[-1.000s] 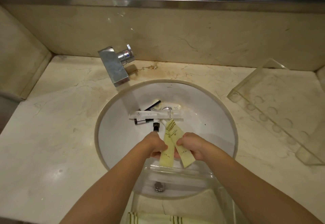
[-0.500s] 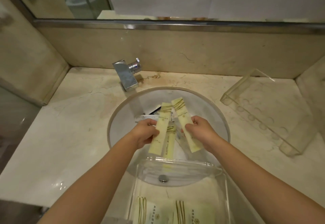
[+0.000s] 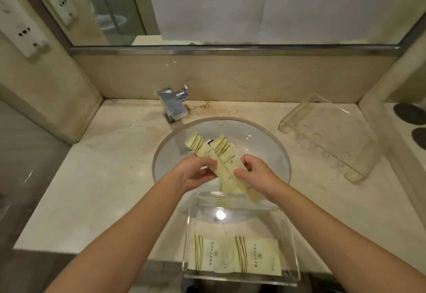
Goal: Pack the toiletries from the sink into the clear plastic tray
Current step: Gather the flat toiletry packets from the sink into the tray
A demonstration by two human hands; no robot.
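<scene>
The marble counter (image 3: pixel 110 177) spread wide around me, with the round white sink (image 3: pixel 260 145) sunk in its middle and a chrome faucet (image 3: pixel 174 106) standing at its far left rim. Nearest me, the clear plastic tray (image 3: pixel 291 244) sat on the counter's front edge, its far end overlapping the sink's near rim. Two flat pale-yellow packets (image 3: pixel 235 256) lay side by side on its floor, toward the near end. A second clear rack (image 3: pixel 327 140) lay well apart at the far right of the counter.

Both my arms reached over the tray to the sink. My left hand (image 3: pixel 196 174) was closed around the left pale-yellow sachet (image 3: pixel 202 152), fingers wrapped over its lower part. My right hand (image 3: pixel 255 175) pinched the right sachet (image 3: pixel 228 161) between thumb and fingers near its middle. The two long sachets touched and crossed slightly, striped ends pointing away from me above the basin, lower ends hanging just over the tray's far wall. A dark item (image 3: pixel 210 141) showed behind them in the sink; I could not tell what it was.
</scene>
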